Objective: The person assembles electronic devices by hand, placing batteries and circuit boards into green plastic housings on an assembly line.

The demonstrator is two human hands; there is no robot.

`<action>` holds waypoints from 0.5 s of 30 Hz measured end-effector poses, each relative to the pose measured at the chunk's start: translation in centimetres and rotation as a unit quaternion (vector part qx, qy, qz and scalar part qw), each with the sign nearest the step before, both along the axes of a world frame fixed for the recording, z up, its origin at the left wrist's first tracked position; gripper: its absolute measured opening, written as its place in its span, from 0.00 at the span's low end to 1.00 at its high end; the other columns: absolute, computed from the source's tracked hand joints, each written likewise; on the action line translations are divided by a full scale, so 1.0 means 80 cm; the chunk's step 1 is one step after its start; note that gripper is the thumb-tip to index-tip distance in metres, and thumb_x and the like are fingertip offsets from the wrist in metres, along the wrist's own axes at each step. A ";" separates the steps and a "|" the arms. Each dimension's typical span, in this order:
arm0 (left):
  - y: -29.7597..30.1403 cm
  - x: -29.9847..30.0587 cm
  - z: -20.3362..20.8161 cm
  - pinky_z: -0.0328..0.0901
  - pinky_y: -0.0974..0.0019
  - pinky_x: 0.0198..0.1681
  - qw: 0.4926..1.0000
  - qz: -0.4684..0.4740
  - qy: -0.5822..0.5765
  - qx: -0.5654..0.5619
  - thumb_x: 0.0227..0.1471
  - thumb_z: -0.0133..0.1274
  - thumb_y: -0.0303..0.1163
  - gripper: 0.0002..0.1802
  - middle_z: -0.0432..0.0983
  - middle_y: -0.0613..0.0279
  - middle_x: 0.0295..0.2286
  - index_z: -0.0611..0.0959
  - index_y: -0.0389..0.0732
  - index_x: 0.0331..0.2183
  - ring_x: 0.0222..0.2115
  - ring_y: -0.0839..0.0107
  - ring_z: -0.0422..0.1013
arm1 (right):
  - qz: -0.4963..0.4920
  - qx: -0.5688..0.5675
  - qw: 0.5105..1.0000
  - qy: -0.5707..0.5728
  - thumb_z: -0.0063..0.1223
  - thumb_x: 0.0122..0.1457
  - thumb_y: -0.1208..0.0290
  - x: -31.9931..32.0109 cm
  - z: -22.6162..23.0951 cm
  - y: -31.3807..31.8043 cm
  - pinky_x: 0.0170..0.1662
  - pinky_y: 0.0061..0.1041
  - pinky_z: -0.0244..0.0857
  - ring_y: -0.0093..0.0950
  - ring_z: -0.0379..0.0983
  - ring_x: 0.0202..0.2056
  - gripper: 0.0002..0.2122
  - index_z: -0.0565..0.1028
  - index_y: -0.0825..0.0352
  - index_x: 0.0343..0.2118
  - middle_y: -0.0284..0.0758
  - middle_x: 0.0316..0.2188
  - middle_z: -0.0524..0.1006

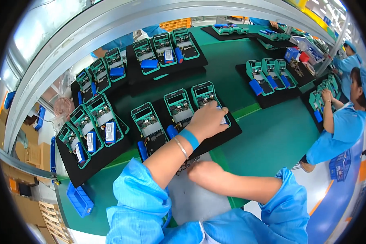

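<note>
My left hand (pixel 209 120) reaches over the right one of three open green device housings on a black mat. Its fingers are bent down into that green housing (pixel 203 91), closed around a blue battery pack (pixel 224 120) with a pale label, mostly covered by the hand. My right hand (pixel 205 173) is closed low over the grey work surface (pixel 191 203), its fingertips hidden. Small dark parts (pixel 185 166) lie beside it; I cannot make out their kind. A middle housing (pixel 179 105) and a left housing (pixel 147 122) stand nearby, each with a blue battery pack (pixel 142 150) alongside.
More green housings with blue packs lie on black mats at left (pixel 89 126), at the back (pixel 164 49) and at right (pixel 270 77). A blue bin (pixel 80 199) sits at the lower left. A co-worker (pixel 337 122) handles green housings on the right. A metal beam (pixel 110 24) crosses above.
</note>
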State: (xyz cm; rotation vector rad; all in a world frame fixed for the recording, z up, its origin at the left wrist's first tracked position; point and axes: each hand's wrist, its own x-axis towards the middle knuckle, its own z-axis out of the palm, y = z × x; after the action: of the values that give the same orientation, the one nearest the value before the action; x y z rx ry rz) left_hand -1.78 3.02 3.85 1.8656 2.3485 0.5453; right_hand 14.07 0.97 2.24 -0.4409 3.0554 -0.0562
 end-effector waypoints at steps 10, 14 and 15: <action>-0.072 0.010 -0.022 0.61 0.51 0.60 0.990 0.069 0.045 0.111 0.49 0.62 0.42 0.32 0.62 0.40 0.56 0.72 0.37 0.52 0.58 0.41 0.61 | -0.083 -0.205 0.927 0.302 0.61 0.51 0.77 -0.062 0.039 0.200 0.33 0.30 0.72 0.33 0.76 0.32 0.03 0.80 0.64 0.29 0.33 0.28 0.77; -0.073 0.011 -0.030 0.58 0.46 0.62 0.993 0.085 0.056 0.056 0.53 0.59 0.51 0.40 0.58 0.34 0.59 0.68 0.38 0.60 0.63 0.39 0.55 | 0.007 -0.058 0.948 0.312 0.61 0.44 0.76 -0.103 0.004 0.224 0.31 0.28 0.70 0.30 0.72 0.31 0.05 0.75 0.63 0.24 0.30 0.26 0.71; -0.074 0.011 -0.031 0.58 0.46 0.62 0.993 0.089 0.055 0.058 0.53 0.59 0.51 0.40 0.58 0.34 0.59 0.68 0.38 0.60 0.63 0.39 0.55 | 0.026 -0.032 0.947 0.317 0.60 0.41 0.75 -0.112 0.000 0.226 0.29 0.28 0.70 0.29 0.71 0.31 0.07 0.72 0.61 0.23 0.30 0.26 0.69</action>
State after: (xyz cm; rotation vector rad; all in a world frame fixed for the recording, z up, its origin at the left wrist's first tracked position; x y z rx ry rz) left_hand -0.88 -2.93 1.36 1.7846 2.6273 0.6254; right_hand 5.12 19.02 2.21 -0.6547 3.6775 -0.0095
